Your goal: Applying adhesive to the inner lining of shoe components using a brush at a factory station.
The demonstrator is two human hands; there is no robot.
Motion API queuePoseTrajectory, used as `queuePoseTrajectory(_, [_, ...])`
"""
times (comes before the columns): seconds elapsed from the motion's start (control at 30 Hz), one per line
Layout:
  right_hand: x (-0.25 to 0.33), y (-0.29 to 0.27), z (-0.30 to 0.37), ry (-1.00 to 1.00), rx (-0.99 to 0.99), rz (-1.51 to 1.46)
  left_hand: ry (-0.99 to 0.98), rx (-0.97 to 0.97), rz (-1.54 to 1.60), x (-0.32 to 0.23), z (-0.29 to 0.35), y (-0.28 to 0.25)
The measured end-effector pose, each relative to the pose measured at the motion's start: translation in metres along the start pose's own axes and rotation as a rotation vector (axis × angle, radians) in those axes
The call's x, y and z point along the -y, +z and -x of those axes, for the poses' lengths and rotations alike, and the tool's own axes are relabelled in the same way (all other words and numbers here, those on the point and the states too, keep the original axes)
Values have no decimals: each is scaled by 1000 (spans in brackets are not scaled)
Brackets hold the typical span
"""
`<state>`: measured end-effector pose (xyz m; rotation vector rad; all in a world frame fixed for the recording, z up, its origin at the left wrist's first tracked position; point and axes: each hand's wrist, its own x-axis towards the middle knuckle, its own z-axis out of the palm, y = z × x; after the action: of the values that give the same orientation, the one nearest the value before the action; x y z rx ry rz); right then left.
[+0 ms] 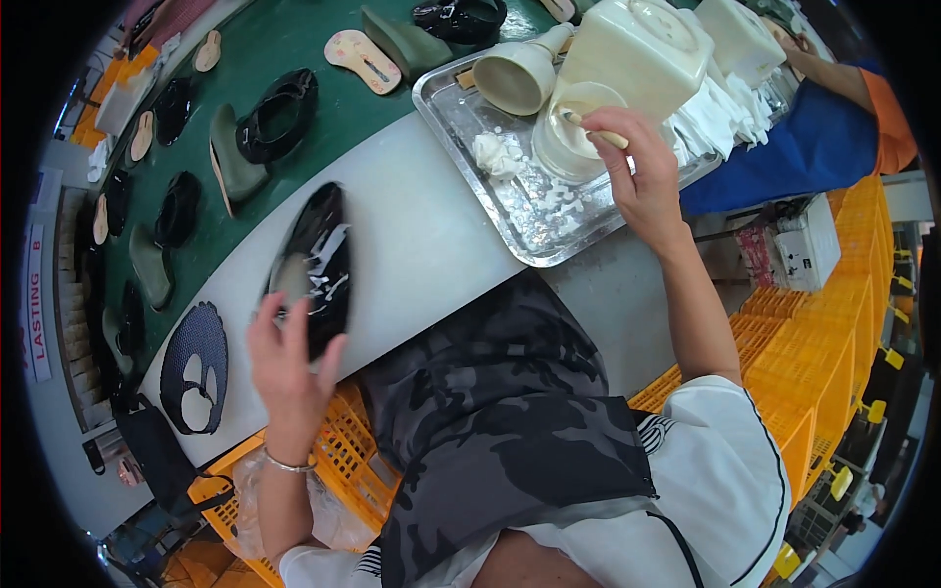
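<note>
My right hand (642,171) pinches a small brush with a pale handle (610,137). The brush's tip end is over a round white tub (569,157), which holds a whitish substance. At the left, the fingers of my left hand (289,367) are on the near end of a glossy black shoe (333,245), apparently gripping it. Both that hand and the shoe are slightly blurred. The shoe is over the pale work board (421,196). A dark perforated shoe-shaped piece (193,367) with cut-outs lies farther left on the board.
A metal tray (520,250) bears the tub, a funnel-like cup (515,78), a cream jug (637,49) and crumpled white scraps. Black shoes (279,116), green lasts (235,162) and insoles (363,59) stand on the green belt (323,132). Yellow crates (843,304) flank me; another person's arm (833,78) shows far right.
</note>
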<state>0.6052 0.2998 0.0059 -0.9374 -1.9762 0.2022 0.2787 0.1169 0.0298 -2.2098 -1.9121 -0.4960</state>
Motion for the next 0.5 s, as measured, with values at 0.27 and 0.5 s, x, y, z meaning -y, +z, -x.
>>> queuePoseTrajectory(0.27, [-8, -14, 10, 352, -55, -524, 157, 308, -28, 8, -31, -13])
queuePoseTrajectory(0.5, [-21, -19, 9, 428, -281, -623, 75, 299, -234, 21, -39, -4])
